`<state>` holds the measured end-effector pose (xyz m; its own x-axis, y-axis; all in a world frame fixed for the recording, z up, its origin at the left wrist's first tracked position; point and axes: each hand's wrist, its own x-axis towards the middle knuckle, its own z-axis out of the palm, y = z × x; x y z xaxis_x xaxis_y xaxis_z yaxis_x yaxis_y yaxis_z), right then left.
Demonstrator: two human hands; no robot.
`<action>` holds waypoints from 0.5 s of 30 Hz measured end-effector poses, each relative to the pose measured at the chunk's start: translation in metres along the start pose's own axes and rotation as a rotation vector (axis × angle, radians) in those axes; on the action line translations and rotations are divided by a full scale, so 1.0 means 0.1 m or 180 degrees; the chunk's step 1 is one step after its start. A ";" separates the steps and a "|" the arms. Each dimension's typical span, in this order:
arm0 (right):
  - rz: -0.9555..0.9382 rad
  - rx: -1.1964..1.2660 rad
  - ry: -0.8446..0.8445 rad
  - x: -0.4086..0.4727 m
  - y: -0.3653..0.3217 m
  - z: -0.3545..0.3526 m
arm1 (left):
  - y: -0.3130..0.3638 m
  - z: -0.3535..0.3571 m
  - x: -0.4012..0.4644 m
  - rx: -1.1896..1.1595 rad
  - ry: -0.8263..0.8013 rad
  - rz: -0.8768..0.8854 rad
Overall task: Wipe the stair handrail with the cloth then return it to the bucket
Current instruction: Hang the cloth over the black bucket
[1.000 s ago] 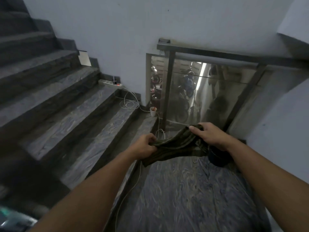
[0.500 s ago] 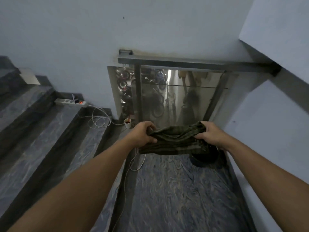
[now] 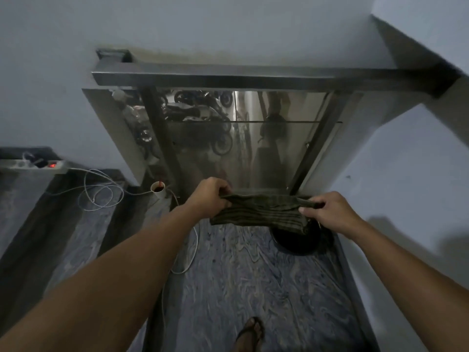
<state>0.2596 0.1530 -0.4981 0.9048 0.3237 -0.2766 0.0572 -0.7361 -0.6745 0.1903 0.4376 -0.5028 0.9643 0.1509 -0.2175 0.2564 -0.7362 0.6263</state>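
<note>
Dark-green cloth (image 3: 264,212): stretched between both hands, above bucket (image 3: 299,240)
left hand (image 3: 210,196): fingers clamped on cloth's left end
right hand (image 3: 330,212): fingers pinching right end
handrail (image 3: 253,78): far, untouched

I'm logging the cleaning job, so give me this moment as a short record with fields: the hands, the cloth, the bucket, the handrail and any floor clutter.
left hand: left hand pinching the left end of the dark green striped cloth
right hand: right hand gripping its right end
cloth: stretched between both hands, above the floor
bucket: dark round bucket on the landing, partly hidden under the cloth
handrail: dark metal handrail ahead, not touched
clutter: white paper cup; white power strip with cables
</note>
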 end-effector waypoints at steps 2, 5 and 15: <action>-0.0006 -0.0242 0.0055 0.33 0.15 -0.02 | -0.01 0.13 0.40 0.0082 -0.0100 -0.0061; 0.0082 -0.0613 0.0146 0.78 0.40 -0.04 | 0.01 0.38 0.96 0.0179 -0.0221 -0.0062; 0.0962 -0.1151 0.0214 1.89 1.65 0.27 | -0.04 1.56 2.69 0.0761 -0.0927 0.0141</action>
<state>0.4282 0.1088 -0.6805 0.9281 0.0327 -0.3708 -0.0805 -0.9549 -0.2857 0.4381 0.3780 -0.6799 0.9062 -0.0530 -0.4195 0.1593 -0.8762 0.4548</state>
